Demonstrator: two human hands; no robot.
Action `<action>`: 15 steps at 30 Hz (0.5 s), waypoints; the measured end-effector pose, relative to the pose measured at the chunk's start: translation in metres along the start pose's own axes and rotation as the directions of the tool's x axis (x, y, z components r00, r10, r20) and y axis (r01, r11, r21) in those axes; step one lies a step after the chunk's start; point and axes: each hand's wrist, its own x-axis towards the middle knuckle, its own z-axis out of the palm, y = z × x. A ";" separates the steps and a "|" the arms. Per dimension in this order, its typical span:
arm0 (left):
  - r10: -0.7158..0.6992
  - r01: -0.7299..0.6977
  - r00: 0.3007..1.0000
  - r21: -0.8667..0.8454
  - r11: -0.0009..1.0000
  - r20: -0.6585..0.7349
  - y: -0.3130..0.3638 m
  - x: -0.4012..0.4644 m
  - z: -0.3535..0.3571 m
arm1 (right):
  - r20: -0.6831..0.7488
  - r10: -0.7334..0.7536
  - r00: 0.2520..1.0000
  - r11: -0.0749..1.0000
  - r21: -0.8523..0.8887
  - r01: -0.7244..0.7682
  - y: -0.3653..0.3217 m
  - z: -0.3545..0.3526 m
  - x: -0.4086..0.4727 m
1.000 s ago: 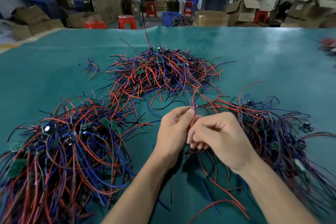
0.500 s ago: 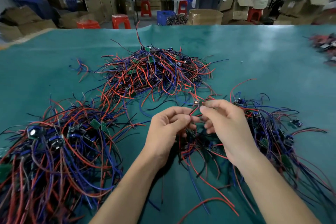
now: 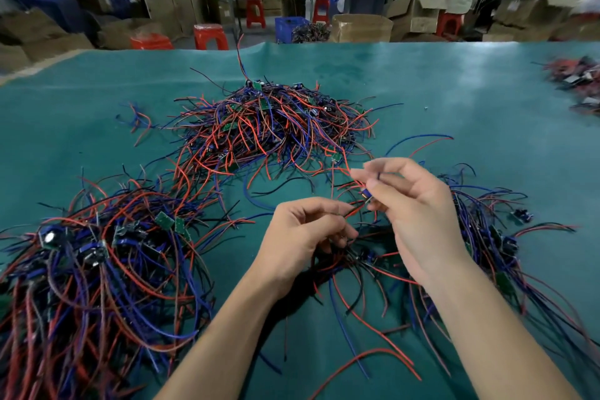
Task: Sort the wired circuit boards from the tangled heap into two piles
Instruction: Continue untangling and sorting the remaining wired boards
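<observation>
Three heaps of small green circuit boards with red, blue and black wires lie on the green table (image 3: 454,91): a far centre heap (image 3: 272,127), a near left heap (image 3: 91,269), and a right heap (image 3: 493,237) partly behind my right arm. My right hand (image 3: 418,214) pinches a small wired board (image 3: 366,193) between thumb and fingers, lifted above the table. My left hand (image 3: 302,237), just below and left of it, has its fingers curled around a bundle of red and black wires (image 3: 350,211) that trail under both hands.
Another blurred pile of parts (image 3: 578,81) sits at the table's far right edge. Beyond the table stand red stools (image 3: 211,36), cardboard boxes (image 3: 360,27), a blue crate (image 3: 289,27) and people working at benches.
My right hand has risen and moved right, lifting the small board away from my left hand. The left hand stays low with the wires. The view has shifted slightly.
</observation>
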 end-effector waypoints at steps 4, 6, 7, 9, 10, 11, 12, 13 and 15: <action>-0.038 0.037 0.998 0.024 0.999 0.057 0.002 0.000 0.000 | 0.070 0.010 0.997 0.996 0.086 -0.016 0.000 0.000 0.000; -0.026 0.024 0.997 0.033 0.999 0.069 0.003 -0.001 -0.002 | 0.109 0.001 0.994 0.998 0.061 -0.008 0.003 0.005 -0.002; -0.015 0.012 0.997 0.043 0.999 0.074 0.003 -0.002 -0.002 | 0.118 0.004 0.993 0.998 0.059 -0.011 0.006 0.007 -0.003; 0.009 -0.012 0.998 0.048 0.999 0.062 0.003 -0.002 -0.002 | 0.121 0.016 0.992 0.998 0.066 -0.024 0.008 0.009 -0.004; 0.018 -0.020 0.999 0.044 0.999 0.045 0.003 -0.002 -0.002 | 0.115 0.013 0.993 0.999 0.049 -0.019 0.008 0.009 -0.003; 0.020 -0.021 1.000 0.041 0.999 0.025 0.002 -0.001 -0.002 | 0.104 -0.002 0.995 1.000 0.007 0.001 0.008 0.009 -0.003; 0.018 -0.018 1.000 0.037 0.999 0.009 0.002 -0.001 -0.002 | 0.089 -0.032 0.995 0.998 -0.056 0.037 0.008 0.008 -0.003; 0.018 -0.017 1.000 0.034 0.999 -0.003 0.002 -0.001 -0.002 | 0.065 -0.075 0.995 0.988 -0.132 0.083 0.008 0.006 -0.002; 0.027 -0.026 0.999 0.028 0.999 -0.021 0.002 -0.001 -0.001 | -0.019 -0.180 0.983 0.942 -0.293 0.167 0.007 0.002 0.000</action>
